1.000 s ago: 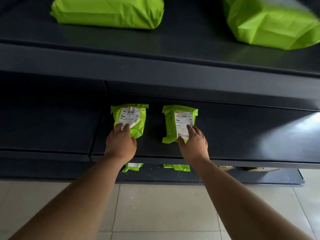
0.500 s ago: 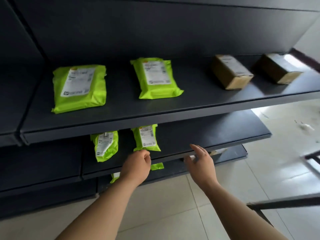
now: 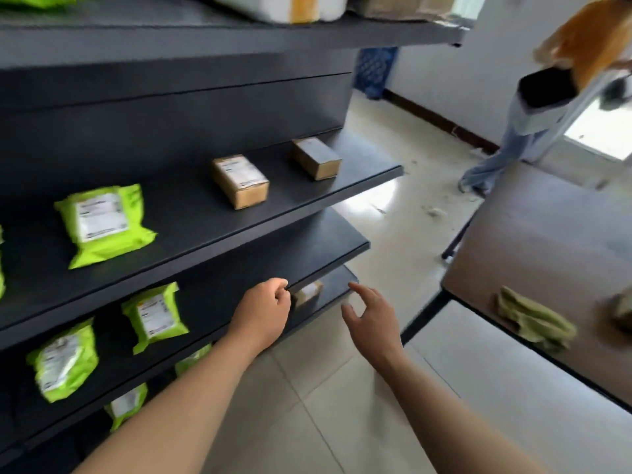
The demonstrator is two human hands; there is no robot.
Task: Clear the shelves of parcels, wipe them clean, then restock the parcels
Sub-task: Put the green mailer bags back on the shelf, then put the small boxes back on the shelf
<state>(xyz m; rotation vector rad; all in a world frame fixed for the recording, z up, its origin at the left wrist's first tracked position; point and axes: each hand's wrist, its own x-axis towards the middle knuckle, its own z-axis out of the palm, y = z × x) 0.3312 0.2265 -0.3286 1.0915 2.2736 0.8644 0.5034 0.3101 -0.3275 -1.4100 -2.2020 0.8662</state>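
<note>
Hands, two, both empty: left hand [image 3: 263,313] loosely clenched at the front edge of a lower shelf [image 3: 318,248]; right hand [image 3: 371,316] released, fingers spread, over the floor. Parcels: green mailers [image 3: 102,224] and cardboard boxes [image 3: 239,181], lying spaced along the shelves [image 3: 212,217]. Cloth [image 3: 533,319], green, on the table [image 3: 547,241] to my right. I judge restocking in hand; next I need a reach to the table for any parcel left.

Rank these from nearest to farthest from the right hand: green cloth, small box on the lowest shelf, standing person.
1. Small box, on the lowest shelf, left of the right hand.
2. Green cloth, on the table, right.
3. Standing person, far back right.
</note>
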